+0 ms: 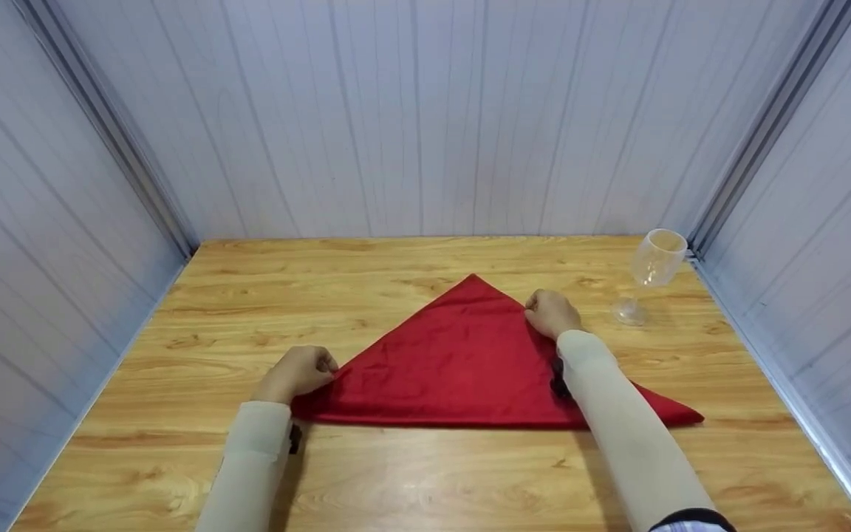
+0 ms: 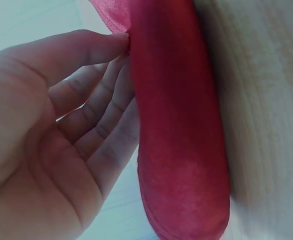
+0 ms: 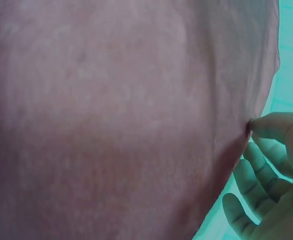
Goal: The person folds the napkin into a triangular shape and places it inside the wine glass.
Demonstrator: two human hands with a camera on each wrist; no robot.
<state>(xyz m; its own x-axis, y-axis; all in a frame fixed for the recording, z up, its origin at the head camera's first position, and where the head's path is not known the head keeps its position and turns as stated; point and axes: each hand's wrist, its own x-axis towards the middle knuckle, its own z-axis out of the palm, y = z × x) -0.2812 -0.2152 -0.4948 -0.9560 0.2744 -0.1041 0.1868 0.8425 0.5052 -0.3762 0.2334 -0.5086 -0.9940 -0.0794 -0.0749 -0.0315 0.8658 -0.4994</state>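
Seeing a red cloth (image 1: 455, 362) first in the head view, we log it as a triangle on the wood-grain bench (image 1: 411, 473), tip toward the back wall (image 1: 411, 118), long side near the person. Left hand (image 1: 296, 373) sits at the left slanted side, close to that corner, fingers (image 1: 326, 362) bent in on the edge. Right hand (image 1: 552, 314) has the right slanted side, just below the tip; its forearm crosses over the cloth. Both arms wear pale sleeves (image 1: 629, 436). A clear stemmed glass (image 1: 658, 258) stands right of the right hand, near the back right corner, apart from the cloth.

Left wrist view: we get thumb and index nearly closed, pinching the cloth's edge; other fingers loosely bent, partly hidden behind the red fabric. A rounded fold runs down the frame, bench alongside.

Right wrist view: cloth fills most of it, looking washed-out and brownish. We mark thumb and index pinching the rim at right, remaining fingers spread and half bent just beside it.
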